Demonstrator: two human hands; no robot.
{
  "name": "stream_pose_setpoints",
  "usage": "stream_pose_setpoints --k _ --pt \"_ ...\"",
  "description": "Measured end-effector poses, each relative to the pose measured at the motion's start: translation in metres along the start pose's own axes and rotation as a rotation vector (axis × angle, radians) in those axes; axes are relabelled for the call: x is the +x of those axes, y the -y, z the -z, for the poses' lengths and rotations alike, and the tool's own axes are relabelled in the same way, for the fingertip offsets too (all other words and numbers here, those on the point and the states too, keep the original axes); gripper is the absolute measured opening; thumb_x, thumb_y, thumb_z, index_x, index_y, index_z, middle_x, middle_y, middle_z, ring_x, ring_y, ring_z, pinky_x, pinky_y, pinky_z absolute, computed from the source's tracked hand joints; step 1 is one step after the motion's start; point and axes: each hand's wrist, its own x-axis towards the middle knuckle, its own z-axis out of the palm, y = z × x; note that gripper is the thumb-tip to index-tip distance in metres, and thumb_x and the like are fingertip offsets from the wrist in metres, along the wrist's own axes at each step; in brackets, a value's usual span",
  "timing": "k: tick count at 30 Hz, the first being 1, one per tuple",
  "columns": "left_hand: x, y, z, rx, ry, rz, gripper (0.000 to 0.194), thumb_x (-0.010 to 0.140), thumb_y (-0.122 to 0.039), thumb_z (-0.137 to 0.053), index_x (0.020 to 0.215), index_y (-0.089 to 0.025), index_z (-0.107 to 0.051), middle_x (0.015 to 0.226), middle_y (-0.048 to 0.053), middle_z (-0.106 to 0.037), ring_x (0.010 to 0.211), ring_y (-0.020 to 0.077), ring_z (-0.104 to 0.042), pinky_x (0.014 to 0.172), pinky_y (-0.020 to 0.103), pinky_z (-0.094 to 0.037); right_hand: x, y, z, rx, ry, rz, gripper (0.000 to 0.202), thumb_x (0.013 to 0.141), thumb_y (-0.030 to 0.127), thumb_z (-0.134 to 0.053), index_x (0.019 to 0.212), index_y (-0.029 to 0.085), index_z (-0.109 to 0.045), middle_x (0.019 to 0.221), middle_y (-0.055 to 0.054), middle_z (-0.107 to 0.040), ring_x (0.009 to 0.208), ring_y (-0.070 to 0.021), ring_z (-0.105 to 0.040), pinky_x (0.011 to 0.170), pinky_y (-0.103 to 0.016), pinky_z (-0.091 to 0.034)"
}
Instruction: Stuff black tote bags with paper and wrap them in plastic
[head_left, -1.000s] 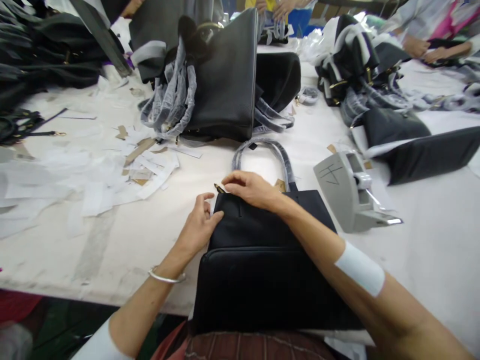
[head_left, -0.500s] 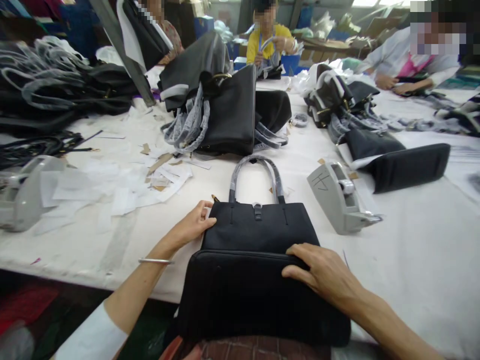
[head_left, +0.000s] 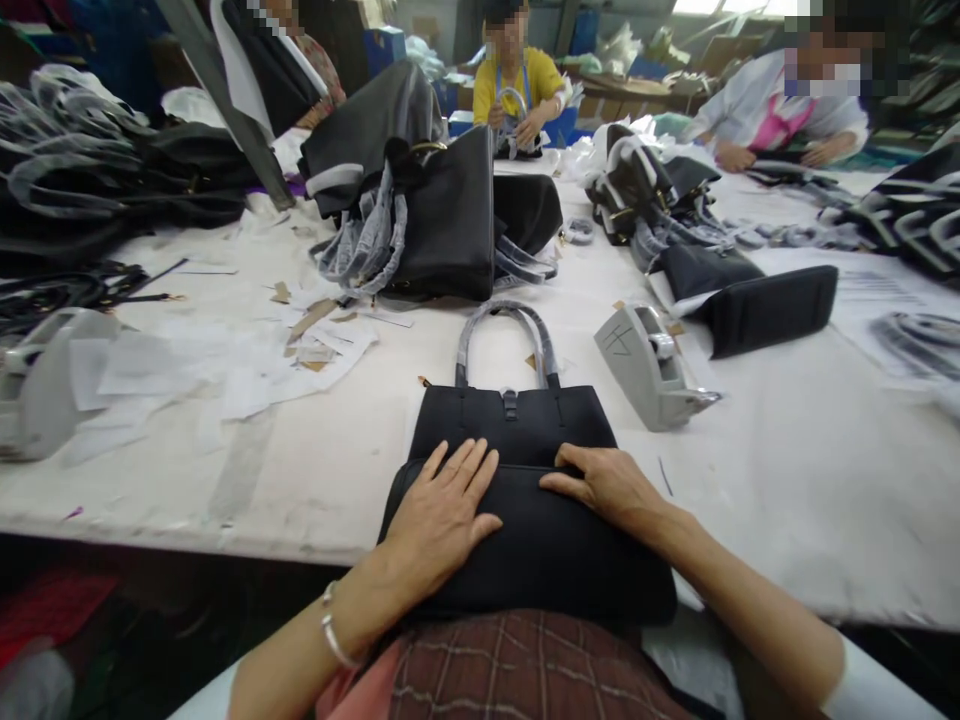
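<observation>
Across most of the view, a white counter (head_left: 300, 480). At its far side, a person in yellow (head_left: 517, 85) and, farther right, a person in white sleeves (head_left: 780, 110). To the left, a heap of black bags (head_left: 187, 165). Beyond the middle, a cluster of bags, with an upright black bag (head_left: 450, 215) foremost. At the near edge, just before a checked brown garment (head_left: 510, 665), a black handbag (head_left: 517, 435), handle end away, rounded ledge across its width. On the left, loose white paper (head_left: 172, 365) near a tape dispenser (head_left: 49, 385); near the handbag's right, a second dispenser (head_left: 645, 370). On the handbag's nearer part, left grip (head_left: 442, 515): palm down, fingers slightly spread. At the ledge's right, right grip (head_left: 607, 480): touching the handbag, thumb apart from forefinger; cannot tell whether pinching the edge. On the left wrist, a silvery bracelet (head_left: 330, 632). Smallest, by the handbag's upper left corner, a brass-coloured tip (head_left: 425, 381).
</observation>
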Motion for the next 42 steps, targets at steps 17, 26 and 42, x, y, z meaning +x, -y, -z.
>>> stream_pose_setpoints --k 17,26,42 --pt "0.019 -0.001 -0.002 -0.018 0.171 0.06 0.059 0.098 -0.049 -0.04 0.144 -0.011 -0.042 0.15 0.016 -0.042 0.141 0.0273 -0.037 0.116 0.05 -0.03 0.03 0.026 -0.03 -0.085 -0.255 0.11 0.064 0.096 0.055 -0.044 0.148 0.017 -0.04 0.156 -0.013 -0.033 0.146 -0.0314 -0.023 0.119 -0.055 -0.017" --pt "0.183 -0.011 0.028 -0.408 -0.143 0.195 0.037 0.1 -0.034 -0.038 0.124 -0.017 -0.06 0.128 0.008 -0.064 0.119 0.0203 -0.057 0.104 0.032 -0.042 0.021 0.026 -0.034 -0.123 -0.267 0.131 0.061 0.096 0.055 -0.044 0.148 0.023 -0.04 0.153 -0.009 -0.038 0.143 -0.0319 -0.03 0.117 -0.058 -0.026" --pt "0.221 0.032 -0.086 -0.566 -0.135 0.345 0.034 0.093 -0.035 -0.049 0.122 -0.02 -0.06 0.111 0.012 -0.068 0.102 0.0248 -0.063 0.09 0.036 -0.053 0.095 -0.005 0.031 0.327 -0.426 0.212 0.03 0.088 0.048 -0.057 0.106 0.03 -0.072 0.109 -0.002 -0.074 0.098 -0.0266 -0.071 0.085 -0.036 -0.062"
